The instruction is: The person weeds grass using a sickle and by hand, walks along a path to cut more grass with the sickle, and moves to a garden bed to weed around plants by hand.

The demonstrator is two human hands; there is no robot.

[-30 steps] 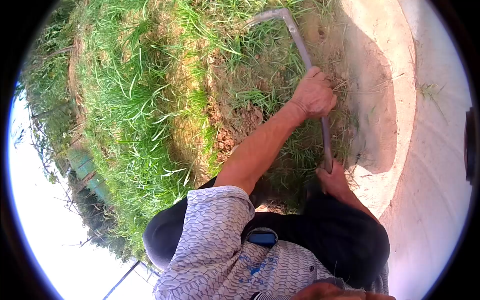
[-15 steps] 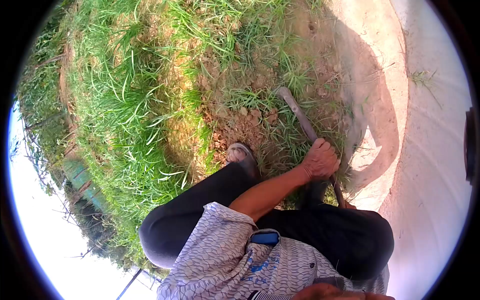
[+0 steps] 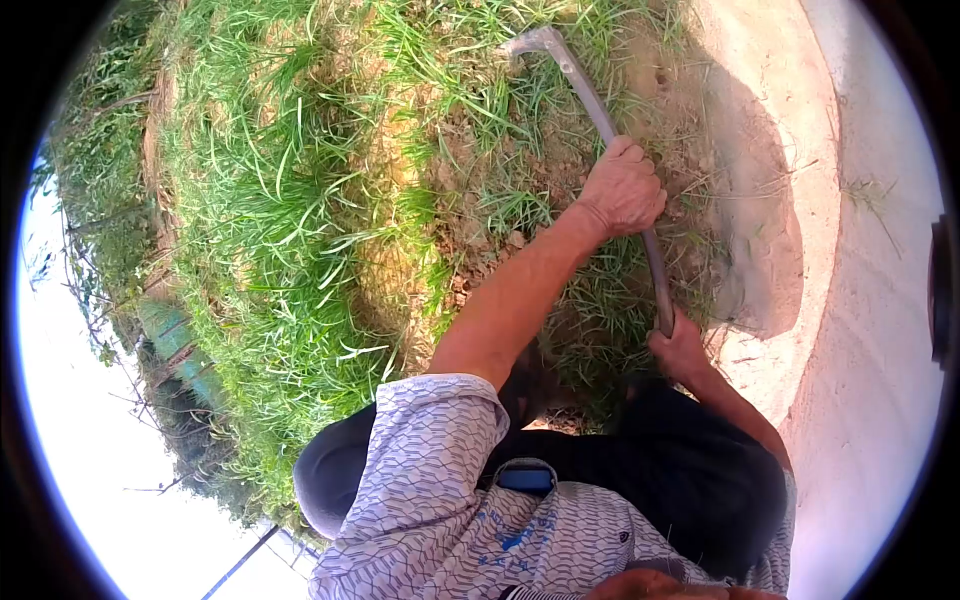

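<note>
Far left: green netting [image 3: 180,345] lies among bushes [image 3: 105,215].
Grass: long green blades [image 3: 285,225] grow in clumps on brown soil [image 3: 400,280].
Shirt pocket: my patterned shirt [image 3: 430,460] has an open pocket [image 3: 551,492], with a dark blue, flat-looking thing [image 3: 526,481] partly inside; I cannot tell what it is.
Hoe: its bent head is up among short grass, and the handle [image 3: 590,97] slants down toward my right knee [image 3: 730,490].
Left hand: my left hand [image 3: 625,188] is clamped round the middle of the handle.
Right hand: my right hand [image 3: 680,345], apart from the left, grips the handle's near end.
Far right: bare, pale ground [image 3: 800,110] borders a whitish surface [image 3: 880,290].
</note>
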